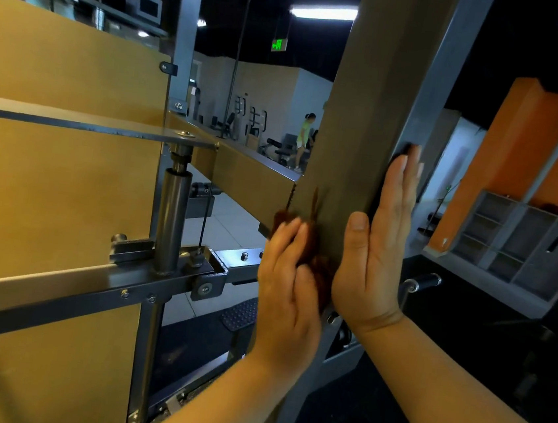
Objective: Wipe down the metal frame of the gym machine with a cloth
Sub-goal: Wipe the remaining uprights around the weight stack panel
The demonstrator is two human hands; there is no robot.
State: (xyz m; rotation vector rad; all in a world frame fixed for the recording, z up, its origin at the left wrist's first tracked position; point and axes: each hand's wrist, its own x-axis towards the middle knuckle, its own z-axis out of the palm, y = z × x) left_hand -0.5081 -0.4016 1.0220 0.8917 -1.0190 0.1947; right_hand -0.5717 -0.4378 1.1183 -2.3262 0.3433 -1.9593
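Observation:
A tall grey-brown metal post (pixel 366 117) of the gym machine rises through the middle of the view. My left hand (pixel 289 281) presses a dark reddish-brown cloth (pixel 315 249) against the post's left face, fingers pointing up and lying over the cloth. The cloth is bunched and partly hidden under the hand, with a thin strand trailing upward. On the post's right edge my right hand (pixel 375 249) lies flat, fingers straight and thumb on the front face.
Yellow panels (pixel 58 171) and grey cross bars (pixel 54 305) of the machine fill the left. A steel guide rod (pixel 171 220) stands beside them. A black handle (pixel 423 283) sticks out right of the post. Grey shelves (pixel 522 243) and an orange wall stand further right. A person stands far off.

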